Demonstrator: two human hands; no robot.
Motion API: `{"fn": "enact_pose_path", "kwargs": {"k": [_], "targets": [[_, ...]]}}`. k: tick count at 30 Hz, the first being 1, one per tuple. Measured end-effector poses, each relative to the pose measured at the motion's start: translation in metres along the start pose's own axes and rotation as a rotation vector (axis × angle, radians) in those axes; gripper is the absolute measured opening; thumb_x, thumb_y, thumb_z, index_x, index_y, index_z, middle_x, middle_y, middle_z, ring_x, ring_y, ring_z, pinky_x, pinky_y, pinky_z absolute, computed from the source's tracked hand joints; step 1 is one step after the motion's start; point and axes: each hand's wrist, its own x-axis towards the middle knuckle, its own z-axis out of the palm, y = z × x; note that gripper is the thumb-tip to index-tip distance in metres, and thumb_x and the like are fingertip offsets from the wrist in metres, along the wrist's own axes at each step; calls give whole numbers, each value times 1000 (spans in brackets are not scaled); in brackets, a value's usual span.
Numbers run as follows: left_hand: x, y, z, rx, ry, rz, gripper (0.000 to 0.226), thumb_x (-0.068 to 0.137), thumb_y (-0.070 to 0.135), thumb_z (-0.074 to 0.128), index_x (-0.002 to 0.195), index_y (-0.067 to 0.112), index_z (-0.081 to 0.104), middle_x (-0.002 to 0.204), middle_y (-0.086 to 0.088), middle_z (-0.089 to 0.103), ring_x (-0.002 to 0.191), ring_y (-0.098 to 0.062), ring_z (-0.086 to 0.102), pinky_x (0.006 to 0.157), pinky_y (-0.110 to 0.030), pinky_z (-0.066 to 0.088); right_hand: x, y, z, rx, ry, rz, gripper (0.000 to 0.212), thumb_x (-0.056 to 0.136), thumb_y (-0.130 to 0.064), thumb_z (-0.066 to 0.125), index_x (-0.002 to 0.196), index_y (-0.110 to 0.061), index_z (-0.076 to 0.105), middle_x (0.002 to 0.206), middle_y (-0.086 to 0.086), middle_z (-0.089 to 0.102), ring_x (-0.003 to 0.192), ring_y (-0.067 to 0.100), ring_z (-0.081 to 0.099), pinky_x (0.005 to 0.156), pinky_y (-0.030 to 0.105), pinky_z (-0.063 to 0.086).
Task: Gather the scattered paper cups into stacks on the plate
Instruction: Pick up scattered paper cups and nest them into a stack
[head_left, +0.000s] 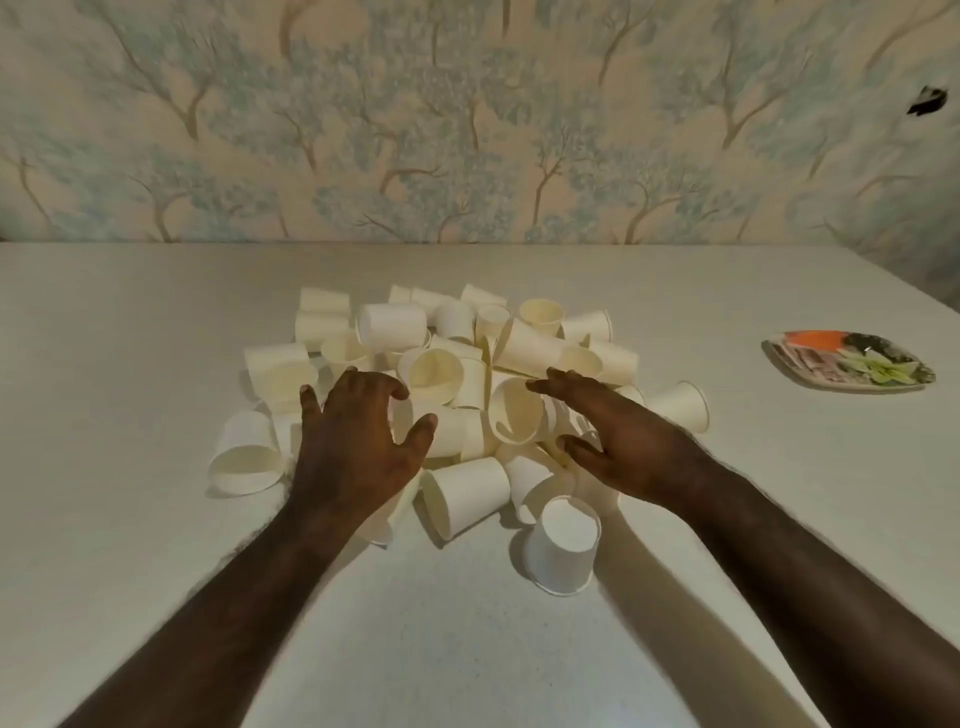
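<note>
A loose heap of several white paper cups (524, 345) lies in the middle of the table, most on their sides. One cup (563, 551) stands upside down at the near edge of the heap. My left hand (358, 441) hovers over the heap's left side, fingers spread, holding nothing. My right hand (618, 431) reaches over the right side, palm down and fingers apart, also empty. A patterned plate (847, 358) rests far to the right, apart from the cups, with no cups on it.
The pale table (130, 364) runs back to a wall with tree-patterned wallpaper (467, 130). The plate sits near the table's right edge. Bare tabletop lies between the heap and the plate and in front of the heap.
</note>
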Motion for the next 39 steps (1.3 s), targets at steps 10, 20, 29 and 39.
{"fn": "enact_pose_path", "kwargs": {"k": [10, 20, 29, 39], "targets": [[-6, -6, 3, 32, -64, -65, 28, 82, 52, 68, 99, 30, 67, 143, 3, 50, 136, -20, 41, 116, -61, 16, 13, 1, 8, -272, 106, -40, 28, 87, -30, 69, 114, -29, 63, 140, -8, 55, 121, 16, 58, 93, 31, 48], [-9, 0, -3, -315, 19, -63, 17, 85, 30, 72, 100, 24, 68, 150, 2, 39, 131, -24, 46, 103, -49, 46, 9, 2, -13, -110, 284, 6, 19, 90, -34, 64, 107, -27, 64, 126, -11, 62, 101, 9, 61, 76, 20, 40], [-5, 14, -5, -527, -1, 52, 19, 77, 26, 80, 83, 35, 65, 153, 10, 35, 137, -17, 40, 105, -50, 45, 15, -21, -26, 248, 504, -21, 20, 93, -38, 59, 111, -31, 63, 123, -14, 64, 110, 7, 60, 89, 33, 52], [-6, 25, 2, -522, -59, 82, 24, 73, 27, 83, 78, 35, 61, 147, 11, 45, 134, -12, 40, 107, -44, 44, 19, -49, -8, 120, 376, -12, 26, 93, -50, 52, 112, -34, 60, 124, -21, 60, 95, -2, 57, 73, 24, 49]]}}
